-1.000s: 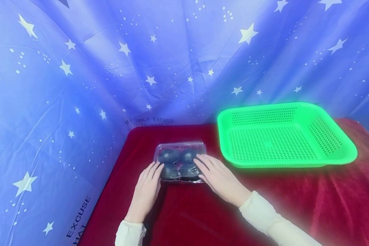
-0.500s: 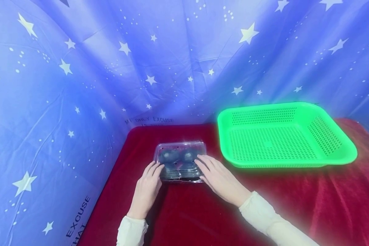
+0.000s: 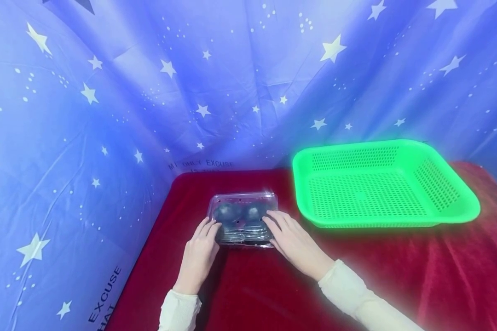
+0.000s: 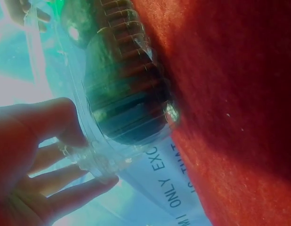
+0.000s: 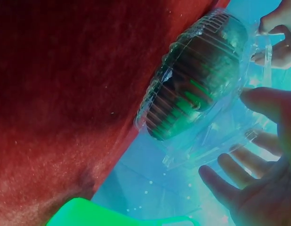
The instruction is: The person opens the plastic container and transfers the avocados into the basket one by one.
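A clear plastic box with dark, rounded items inside lies on the red cloth in the head view. My left hand grips its left side; in the left wrist view the thumb of that hand is at the clear rim, with fingers spread behind the corner. At the box's right side is my right hand. The right wrist view shows this hand with its thumb at the rim and fingers beyond the clear edge. Ridged plastic covers the dark items.
A green perforated basket stands to the right of the box on the red cloth. Behind and to the left hangs a blue curtain with pale stars and printed words.
Both hands stay at the box's sides with barely any shift. The dark items show more distinctly through the top, and the ridged front looks a little different. The head view has tilted slightly.
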`<state>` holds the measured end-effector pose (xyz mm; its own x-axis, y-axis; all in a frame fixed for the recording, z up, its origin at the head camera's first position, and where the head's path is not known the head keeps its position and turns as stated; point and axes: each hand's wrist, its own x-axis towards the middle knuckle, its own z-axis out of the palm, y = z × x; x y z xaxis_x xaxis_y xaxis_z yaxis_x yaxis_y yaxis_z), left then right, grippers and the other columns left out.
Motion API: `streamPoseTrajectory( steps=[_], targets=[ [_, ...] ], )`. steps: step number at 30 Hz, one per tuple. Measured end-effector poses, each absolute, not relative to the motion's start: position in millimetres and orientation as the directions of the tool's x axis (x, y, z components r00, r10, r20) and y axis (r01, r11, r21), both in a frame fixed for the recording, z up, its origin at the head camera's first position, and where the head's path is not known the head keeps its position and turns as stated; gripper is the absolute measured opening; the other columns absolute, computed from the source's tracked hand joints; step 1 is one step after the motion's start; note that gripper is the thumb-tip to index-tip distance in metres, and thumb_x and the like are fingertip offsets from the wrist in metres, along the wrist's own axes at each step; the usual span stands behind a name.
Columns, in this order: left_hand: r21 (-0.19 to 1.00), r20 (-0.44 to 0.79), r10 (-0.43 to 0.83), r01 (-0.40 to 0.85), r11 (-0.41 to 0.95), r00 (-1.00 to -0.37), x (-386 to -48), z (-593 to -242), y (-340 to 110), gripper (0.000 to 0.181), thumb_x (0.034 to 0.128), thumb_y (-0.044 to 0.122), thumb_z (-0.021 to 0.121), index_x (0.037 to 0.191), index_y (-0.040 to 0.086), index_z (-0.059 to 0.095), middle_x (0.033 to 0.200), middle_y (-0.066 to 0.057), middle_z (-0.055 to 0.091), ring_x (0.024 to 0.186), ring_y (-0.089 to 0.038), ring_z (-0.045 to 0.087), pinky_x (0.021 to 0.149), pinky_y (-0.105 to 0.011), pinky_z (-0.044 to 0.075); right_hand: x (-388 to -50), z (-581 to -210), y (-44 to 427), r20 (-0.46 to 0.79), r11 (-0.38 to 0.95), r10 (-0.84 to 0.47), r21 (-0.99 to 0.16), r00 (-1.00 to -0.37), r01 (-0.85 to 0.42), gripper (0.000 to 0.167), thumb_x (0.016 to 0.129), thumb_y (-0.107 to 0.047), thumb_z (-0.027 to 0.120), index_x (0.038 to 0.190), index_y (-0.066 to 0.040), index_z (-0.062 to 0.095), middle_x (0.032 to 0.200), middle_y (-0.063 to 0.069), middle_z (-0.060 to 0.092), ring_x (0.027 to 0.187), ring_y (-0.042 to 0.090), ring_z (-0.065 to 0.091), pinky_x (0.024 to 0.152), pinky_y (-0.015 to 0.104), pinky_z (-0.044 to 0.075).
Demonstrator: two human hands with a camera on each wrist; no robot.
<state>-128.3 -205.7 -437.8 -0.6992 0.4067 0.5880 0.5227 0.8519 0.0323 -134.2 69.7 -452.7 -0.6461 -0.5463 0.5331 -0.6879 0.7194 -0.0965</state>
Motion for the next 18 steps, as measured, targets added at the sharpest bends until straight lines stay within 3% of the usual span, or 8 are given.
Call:
streamPoseTrajectory(
  steps=[18],
  targets=[
    [0.017,0.598,0.414,0.527,0.850,-0.687,-130.3,-438.6,-201.5,0.054,0.0619,-0.012,0.081,0.112,0.001,0.066,0.111,-0.016,0.072,0.117,-0.036,0.063,0.079,-0.046,0.060,-133.3,-455.7,67.5,0.515,0.734,-0.544,-0.090,-0.662,-0.673,0.065,0.083,-0.014,0.078,0.139,0.001,0.049,0.141,0.020,0.048,0.130,0.038,0.048,0.109,0.046,0.045]
  ],
)
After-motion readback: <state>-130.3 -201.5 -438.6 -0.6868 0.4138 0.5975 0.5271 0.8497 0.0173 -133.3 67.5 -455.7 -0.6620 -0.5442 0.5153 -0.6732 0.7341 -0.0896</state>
